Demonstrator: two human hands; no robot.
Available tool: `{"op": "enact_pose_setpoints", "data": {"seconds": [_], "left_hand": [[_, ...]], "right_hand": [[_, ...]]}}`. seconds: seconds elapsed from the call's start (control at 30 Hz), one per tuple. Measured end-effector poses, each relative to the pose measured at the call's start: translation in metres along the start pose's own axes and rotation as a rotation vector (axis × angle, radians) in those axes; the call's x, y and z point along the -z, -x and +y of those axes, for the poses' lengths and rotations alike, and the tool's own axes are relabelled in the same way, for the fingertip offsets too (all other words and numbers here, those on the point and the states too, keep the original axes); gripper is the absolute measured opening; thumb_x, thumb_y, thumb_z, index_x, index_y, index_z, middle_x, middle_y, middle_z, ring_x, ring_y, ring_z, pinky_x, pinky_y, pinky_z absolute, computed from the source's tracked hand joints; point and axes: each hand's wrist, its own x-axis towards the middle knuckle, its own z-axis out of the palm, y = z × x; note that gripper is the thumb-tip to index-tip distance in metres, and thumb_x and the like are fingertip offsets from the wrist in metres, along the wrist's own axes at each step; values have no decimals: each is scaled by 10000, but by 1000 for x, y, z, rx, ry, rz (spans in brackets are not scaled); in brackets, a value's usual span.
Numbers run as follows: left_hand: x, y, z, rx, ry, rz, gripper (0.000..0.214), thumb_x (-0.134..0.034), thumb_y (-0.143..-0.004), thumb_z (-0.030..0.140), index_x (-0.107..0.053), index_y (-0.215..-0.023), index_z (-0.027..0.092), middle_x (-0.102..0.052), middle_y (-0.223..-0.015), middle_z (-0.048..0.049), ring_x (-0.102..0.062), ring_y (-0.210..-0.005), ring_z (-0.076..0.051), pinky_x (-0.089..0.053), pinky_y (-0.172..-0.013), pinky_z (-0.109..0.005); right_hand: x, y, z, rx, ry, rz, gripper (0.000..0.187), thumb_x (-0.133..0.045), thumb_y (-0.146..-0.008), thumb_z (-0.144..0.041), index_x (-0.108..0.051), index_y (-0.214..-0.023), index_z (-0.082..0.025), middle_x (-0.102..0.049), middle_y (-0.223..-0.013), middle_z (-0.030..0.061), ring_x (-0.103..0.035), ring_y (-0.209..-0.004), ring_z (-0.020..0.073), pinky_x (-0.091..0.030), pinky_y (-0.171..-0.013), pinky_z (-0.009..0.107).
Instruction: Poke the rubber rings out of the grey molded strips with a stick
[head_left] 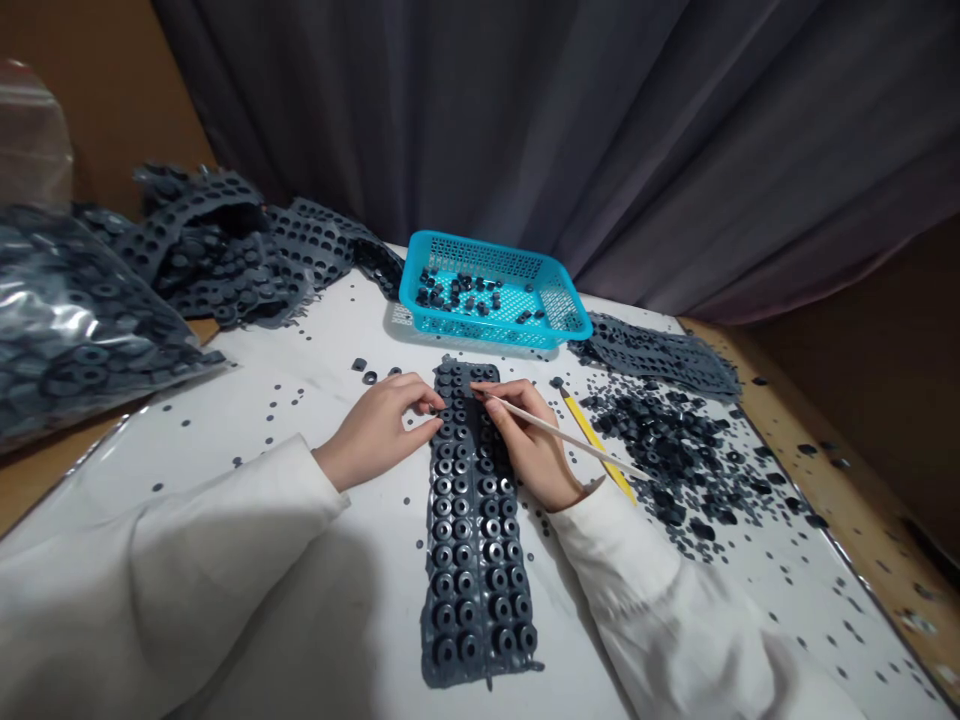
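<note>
A long dark grey rubber sheet (475, 560) full of moulded rings lies lengthwise on the white table in front of me. My left hand (382, 425) rests on the sheet's far left edge, fingers curled and pinching at the rings there. My right hand (529, 440) is closed round a thin pale stick (570, 438), held like a pen, with its tip on the sheet's far end. Both arms wear white sleeves.
A turquoise basket (559, 300) with several loose dark rings stands beyond the sheet. Right of it lie a pile of rubber scraps (667, 440), a yellow blade handle (592, 440) and a used sheet (660, 350). More ring sheets (225, 250) and a clear plastic bag (67, 330) are at the left.
</note>
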Motion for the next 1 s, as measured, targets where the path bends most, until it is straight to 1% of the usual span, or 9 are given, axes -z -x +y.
{"op": "enact_pose_setpoints", "data": {"seconds": [0.1, 0.17, 0.27, 0.47, 0.63, 0.77, 1.0], "left_hand": [[1, 0, 2, -25, 34, 8, 104, -584, -743, 109, -602, -822, 174, -580, -809, 3, -545, -767, -147, -435, -698, -267], [1, 1, 4, -49, 29, -10, 87, -593, -731, 113, -619, -786, 174, -578, -785, 0, -550, -767, -153, -439, -703, -273], [0, 2, 4, -60, 0, -19, 55, -630, -720, 147, -646, -764, 175, -589, -764, -10, -559, -771, -170, -446, -713, -293], [-1, 2, 3, -78, 13, -14, 30, -652, -741, 172, -681, -745, 180, -634, -749, -21, -583, -766, -177, -450, -699, -293], [-2, 0, 4, -53, 33, -20, 58, -653, -749, 179, -685, -700, 181, -640, -708, -22, -590, -713, -169, -442, -653, -279], [-1, 1, 5, -45, 35, -30, 81, -641, -759, 181, -683, -690, 173, -637, -696, -26, -585, -701, -166, -438, -646, -277], [1, 1, 4, -46, 17, -44, 90, -633, -776, 199, -687, -708, 173, -634, -702, -23, -575, -696, -160, -434, -648, -279]], "right_hand": [[3, 1, -4, 11, -47, -137, 120, -596, -883, -333, -598, -891, -213, -691, -1114, 72, -636, -1067, 207, -476, -935, 389], [5, 1, -5, 14, -78, -233, 115, -600, -882, -322, -608, -890, -207, -692, -1108, 76, -633, -1069, 207, -470, -947, 397], [6, 1, -5, 25, -81, -309, 121, -608, -878, -320, -621, -880, -200, -698, -1077, 84, -624, -1074, 213, -462, -960, 411], [8, 0, -6, 57, -14, -352, 140, -613, -871, -339, -628, -860, -200, -701, -1045, 89, -615, -1065, 220, -468, -943, 421], [8, 0, -5, 90, 33, -367, 109, -594, -885, -310, -623, -884, -205, -700, -1038, 88, -608, -1069, 219, -467, -948, 428], [8, 0, -3, 113, 66, -374, 82, -590, -888, -275, -619, -898, -198, -699, -1038, 90, -607, -1069, 208, -472, -947, 412], [8, 0, -4, 205, 130, -367, 65, -581, -892, -255, -625, -922, -217, -706, -1025, 76, -628, -1034, 202, -490, -917, 395]]}}
